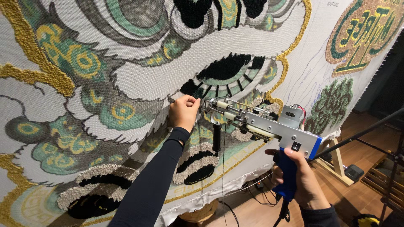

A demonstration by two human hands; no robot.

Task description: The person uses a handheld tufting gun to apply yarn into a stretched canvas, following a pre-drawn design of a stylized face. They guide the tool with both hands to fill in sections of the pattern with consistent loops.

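Two hands are seen working at a large stretched cloth [139,84] that fills most of the view. It is a pale woven backing partly covered with tufted yarn in green, gold, black and white swirls.

On the right, the right hand [299,178] is closed firmly around the blue pistol grip of a tufting gun [269,126]. The gun's silver metal body is angled up and to the left, so that its needle end is brought against the cloth, just beside the other hand. A black front handle [216,138] hangs below the gun's barrel and is not held.

The left hand [184,111], in a dark long sleeve, is curled with fingertips pinched together at the cloth, right next to the gun's tip; whether a thread is gripped cannot be told.

At the upper right of the cloth, a round emblem [364,33] is tufted in gold, with green shapes and a dark green edge. Below it a green tufted patch [332,103] is seen.

Beneath the cloth a wooden floor [362,143] is visible, with dark cables [252,189] and a wooden frame leg [336,162].
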